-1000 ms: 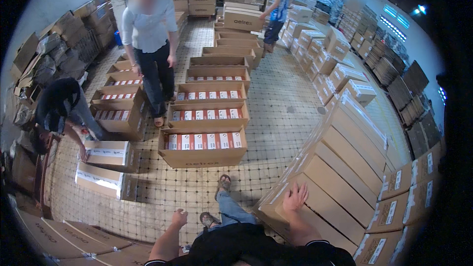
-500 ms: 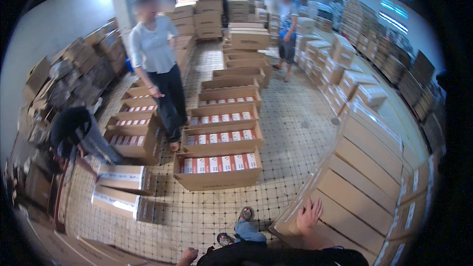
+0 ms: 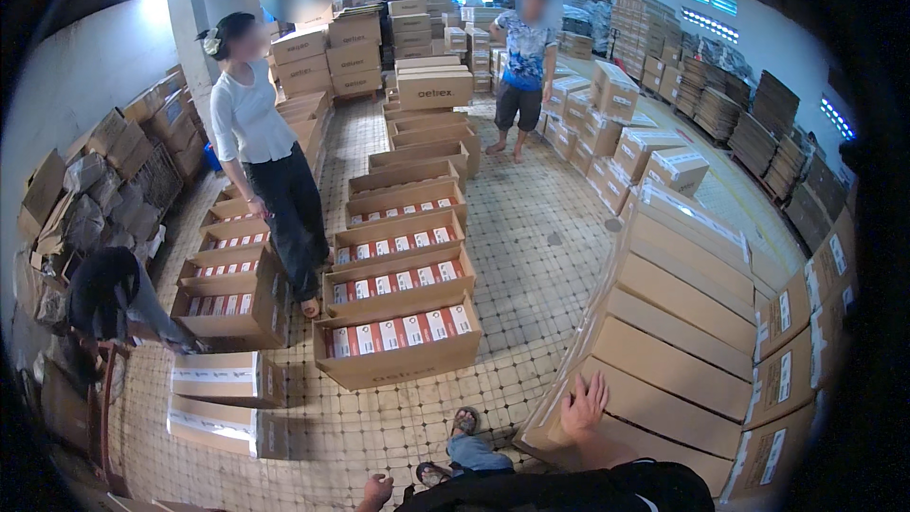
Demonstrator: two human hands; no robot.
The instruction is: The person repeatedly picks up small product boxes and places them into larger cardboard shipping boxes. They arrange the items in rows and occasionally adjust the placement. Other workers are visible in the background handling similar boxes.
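Your right hand, grip spread, on a long brown cardboard carton, your left hand loosely curled, grip otherwise unclear

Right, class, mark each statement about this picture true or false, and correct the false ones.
1. The wearer's right hand rests on the brown cartons at right. True.
2. The left hand is on those cartons too. False: the left hand is near the lower edge, apart from them.
3. The nearest open box in the middle row holds red-and-white boxes. True.
4. The two taped cartons at left are stacked. False: they sit separately on the tiled floor.
5. The person in the white top is standing. True.
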